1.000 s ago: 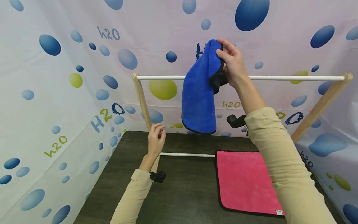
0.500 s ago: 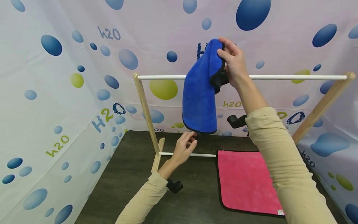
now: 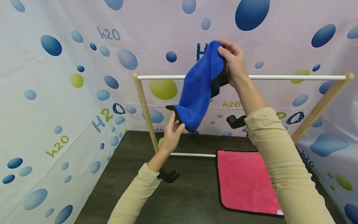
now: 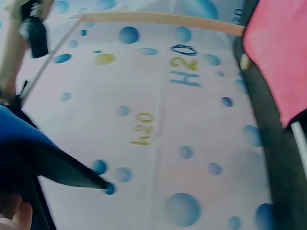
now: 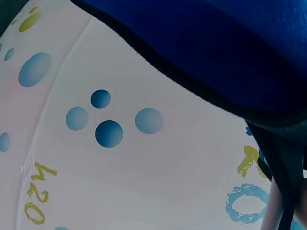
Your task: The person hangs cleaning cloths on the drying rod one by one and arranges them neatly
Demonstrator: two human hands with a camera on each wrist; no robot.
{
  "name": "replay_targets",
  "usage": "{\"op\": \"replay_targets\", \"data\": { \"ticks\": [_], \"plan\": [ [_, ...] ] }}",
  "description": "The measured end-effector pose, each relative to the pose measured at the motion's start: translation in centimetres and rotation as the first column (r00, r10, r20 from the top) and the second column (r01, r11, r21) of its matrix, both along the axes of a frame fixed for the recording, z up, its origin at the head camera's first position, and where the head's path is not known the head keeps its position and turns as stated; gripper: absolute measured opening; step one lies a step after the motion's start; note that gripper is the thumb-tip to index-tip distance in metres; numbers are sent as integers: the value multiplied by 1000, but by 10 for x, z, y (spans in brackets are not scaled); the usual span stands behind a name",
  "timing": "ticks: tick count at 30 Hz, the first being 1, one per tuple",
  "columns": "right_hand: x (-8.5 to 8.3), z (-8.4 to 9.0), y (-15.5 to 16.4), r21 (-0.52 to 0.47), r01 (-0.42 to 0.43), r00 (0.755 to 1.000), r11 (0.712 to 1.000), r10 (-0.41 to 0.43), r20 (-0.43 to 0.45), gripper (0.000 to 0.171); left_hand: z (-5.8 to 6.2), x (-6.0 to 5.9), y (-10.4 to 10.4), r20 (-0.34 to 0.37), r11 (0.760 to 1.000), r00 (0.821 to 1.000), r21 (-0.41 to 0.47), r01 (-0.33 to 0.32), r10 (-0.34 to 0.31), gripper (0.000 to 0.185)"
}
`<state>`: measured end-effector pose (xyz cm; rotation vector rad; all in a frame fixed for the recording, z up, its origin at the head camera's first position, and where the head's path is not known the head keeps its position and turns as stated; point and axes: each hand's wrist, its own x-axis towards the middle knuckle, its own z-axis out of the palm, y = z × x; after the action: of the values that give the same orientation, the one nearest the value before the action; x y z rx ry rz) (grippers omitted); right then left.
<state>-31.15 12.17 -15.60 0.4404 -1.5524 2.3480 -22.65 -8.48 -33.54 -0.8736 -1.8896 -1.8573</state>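
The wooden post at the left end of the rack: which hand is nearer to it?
Left. The left hand is just right of the wooden post, near its lower part; the right hand is higher and farther right, at the top of the blue cloth.

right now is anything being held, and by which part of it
The blue cloth: the right hand pinches its top edge. The left hand touches its lower edge near a corner; whether it grips is unclear.

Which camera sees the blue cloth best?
The head view, because the blue cloth shows from top to bottom. The left wrist view has just a piece at its left edge; the right wrist view has a cut-off close-up.
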Motion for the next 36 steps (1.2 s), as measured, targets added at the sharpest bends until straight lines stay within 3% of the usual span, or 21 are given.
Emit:
{"op": "replay_targets", "data": {
  "ticks": [3,5,11,14,21,24,27,30,34,36],
  "plan": [
    [0,0,2,-36,13,1000,999,-13,-1,15,18,-3,-3,38,998,997,17,59,-60,96],
    [1,1,4,-43,23,1000,999,-23,4,15,30,-5,-4,63,997,996,33,67,-69,95],
    [2,4,12,-71,46,999,996,-45,16,20,68,-8,-4,122,995,992,101,-25,12,90],
    [2,7,16,-79,29,1000,996,-28,11,22,90,-9,-4,136,994,991,111,-21,6,88],
    [3,16,27,-46,-6,1000,999,5,-17,24,144,-15,-9,80,987,988,97,128,-136,76],
    [4,18,33,-38,6,999,999,-7,-33,25,162,-21,-13,90,983,984,114,146,-156,74],
    [4,19,37,-54,6,998,998,-9,-56,26,174,-30,-19,84,967,980,200,158,-178,73],
    [2,20,41,-93,15,996,996,-23,-88,27,182,-42,-25,21,931,985,330,155,-172,75],
    [2,21,43,-177,34,987,984,-61,-152,30,193,-59,-33,-97,873,992,473,119,-82,76],
    [3,21,44,-190,32,983,981,-66,-173,31,197,-69,-38,-112,852,992,514,106,-55,76]
  ]
}}
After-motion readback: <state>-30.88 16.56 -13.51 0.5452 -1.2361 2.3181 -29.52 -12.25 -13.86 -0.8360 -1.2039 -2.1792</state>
